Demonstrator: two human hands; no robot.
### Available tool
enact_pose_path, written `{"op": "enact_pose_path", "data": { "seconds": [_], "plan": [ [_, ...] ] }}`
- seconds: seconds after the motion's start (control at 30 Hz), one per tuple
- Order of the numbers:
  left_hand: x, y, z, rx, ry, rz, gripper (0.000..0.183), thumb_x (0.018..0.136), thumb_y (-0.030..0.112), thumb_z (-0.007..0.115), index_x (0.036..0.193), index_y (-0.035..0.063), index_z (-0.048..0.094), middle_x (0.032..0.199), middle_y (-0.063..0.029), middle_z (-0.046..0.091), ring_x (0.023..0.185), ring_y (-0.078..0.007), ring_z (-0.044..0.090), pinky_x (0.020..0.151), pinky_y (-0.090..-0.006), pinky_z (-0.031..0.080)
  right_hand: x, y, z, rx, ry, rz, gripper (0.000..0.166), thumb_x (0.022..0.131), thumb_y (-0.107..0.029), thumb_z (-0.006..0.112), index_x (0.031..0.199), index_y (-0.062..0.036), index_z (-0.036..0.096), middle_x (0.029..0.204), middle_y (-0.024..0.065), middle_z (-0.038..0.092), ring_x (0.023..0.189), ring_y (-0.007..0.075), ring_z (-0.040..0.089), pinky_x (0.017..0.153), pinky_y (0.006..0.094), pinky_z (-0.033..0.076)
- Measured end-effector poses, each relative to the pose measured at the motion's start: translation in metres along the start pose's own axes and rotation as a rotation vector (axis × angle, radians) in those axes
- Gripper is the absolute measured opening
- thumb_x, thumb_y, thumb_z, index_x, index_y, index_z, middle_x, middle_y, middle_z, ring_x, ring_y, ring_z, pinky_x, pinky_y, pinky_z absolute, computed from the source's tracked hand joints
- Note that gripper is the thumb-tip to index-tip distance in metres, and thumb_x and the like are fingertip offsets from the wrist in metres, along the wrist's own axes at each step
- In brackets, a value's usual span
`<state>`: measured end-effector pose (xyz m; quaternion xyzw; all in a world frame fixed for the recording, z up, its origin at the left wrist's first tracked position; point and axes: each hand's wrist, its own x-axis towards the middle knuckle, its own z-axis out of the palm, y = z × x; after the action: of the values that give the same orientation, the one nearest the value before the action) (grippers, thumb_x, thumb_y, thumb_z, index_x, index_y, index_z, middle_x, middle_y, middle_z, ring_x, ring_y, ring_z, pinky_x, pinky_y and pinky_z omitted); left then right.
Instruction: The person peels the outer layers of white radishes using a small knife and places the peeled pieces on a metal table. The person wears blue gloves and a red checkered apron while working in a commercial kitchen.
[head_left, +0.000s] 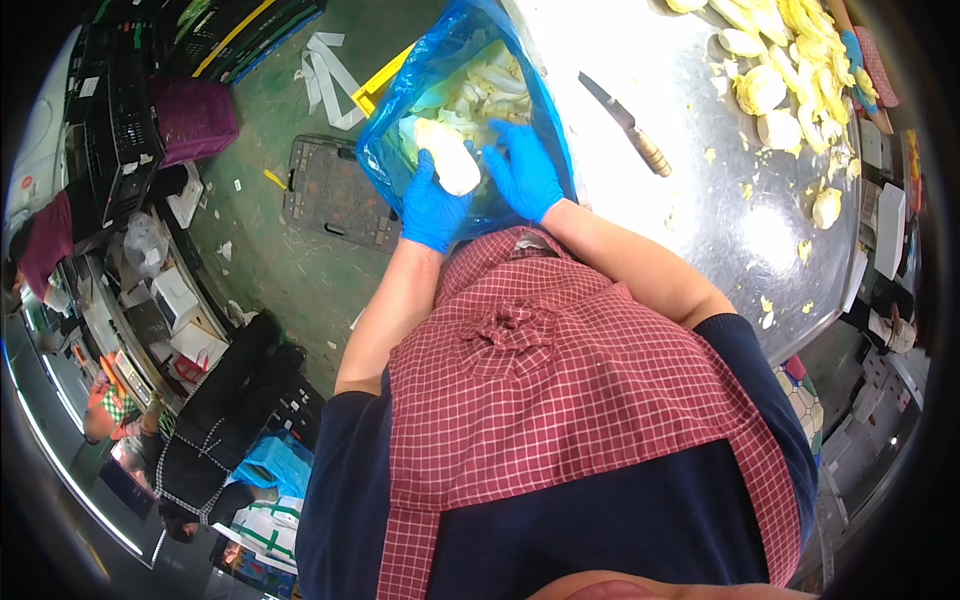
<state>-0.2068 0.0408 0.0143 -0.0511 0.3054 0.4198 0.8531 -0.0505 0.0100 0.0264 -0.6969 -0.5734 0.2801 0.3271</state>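
Note:
In a blue glove, my left hand (435, 206) holds a pale head of napa cabbage (448, 157) over a container lined with a blue plastic bag (375, 146). Loose cabbage leaves (491, 86) lie inside the bag. My right hand (529, 171), also gloved in blue, is just right of the cabbage head with its fingers apart and holds nothing. A knife with a wooden handle (649, 152) lies on the metal table (720, 255) to the right, its blade pointing away from me.
Yellow cabbage heads and leaves (814, 82) are piled at the table's far right, beside another person's blue-gloved hands (855, 64). A dark plastic lid or tray (330, 191) lies on the green floor at left. Beyond stand a purple crate (195, 120) and black crates (112, 142). Other people work at left.

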Motion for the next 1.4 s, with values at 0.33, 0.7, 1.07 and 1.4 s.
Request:
{"op": "enact_pose_path", "data": {
  "seconds": [0.33, 0.7, 1.07, 1.4],
  "plan": [
    [0.005, -0.012, -0.013, 0.149, 0.003, 0.045, 0.053, 0.091, 0.015, 0.058, 0.138, 0.0077, 0.036, 0.128, -0.0122, 0.050, 0.116, -0.0261, 0.051, 0.097, -0.0380, 0.045, -0.010, -0.019, 0.004, 0.059, -0.267, 0.052, 0.045, 0.093, -0.036, 0.045, 0.124, -0.0043, 0.049, 0.105, 0.0227, 0.061, 0.091, 0.0371, 0.062, 0.079, 0.0435, 0.050],
    [0.006, -0.008, -0.018, 0.043, 0.037, 0.032, 0.059, 0.082, 0.012, 0.065, 0.134, 0.0038, 0.038, 0.125, -0.0147, 0.050, 0.115, -0.0288, 0.051, 0.098, -0.0417, 0.046, -0.011, -0.008, 0.015, 0.179, -0.130, 0.012, 0.039, 0.091, -0.021, 0.046, 0.127, -0.0060, 0.045, 0.092, 0.0228, 0.065, 0.078, 0.0389, 0.064, 0.070, 0.0474, 0.051],
    [-0.006, 0.008, -0.001, 0.189, 0.003, -0.110, 0.060, 0.082, 0.017, 0.063, 0.135, 0.0034, 0.038, 0.125, -0.0158, 0.052, 0.113, -0.0291, 0.053, 0.095, -0.0454, 0.046, -0.003, 0.006, 0.007, 0.049, -0.090, 0.105, 0.030, 0.090, -0.017, 0.049, 0.120, -0.0115, 0.050, 0.088, 0.0224, 0.064, 0.077, 0.0399, 0.063, 0.068, 0.0490, 0.050],
    [0.001, 0.013, -0.001, 0.037, 0.113, 0.013, 0.049, 0.090, 0.019, 0.055, 0.134, 0.0037, 0.040, 0.128, -0.0164, 0.049, 0.116, -0.0299, 0.050, 0.095, -0.0427, 0.044, -0.011, 0.035, 0.031, -0.026, 0.051, 0.182, 0.052, 0.092, -0.031, 0.056, 0.132, -0.0017, 0.040, 0.096, 0.0223, 0.062, 0.079, 0.0299, 0.065, 0.072, 0.0393, 0.051]
  ]
}}
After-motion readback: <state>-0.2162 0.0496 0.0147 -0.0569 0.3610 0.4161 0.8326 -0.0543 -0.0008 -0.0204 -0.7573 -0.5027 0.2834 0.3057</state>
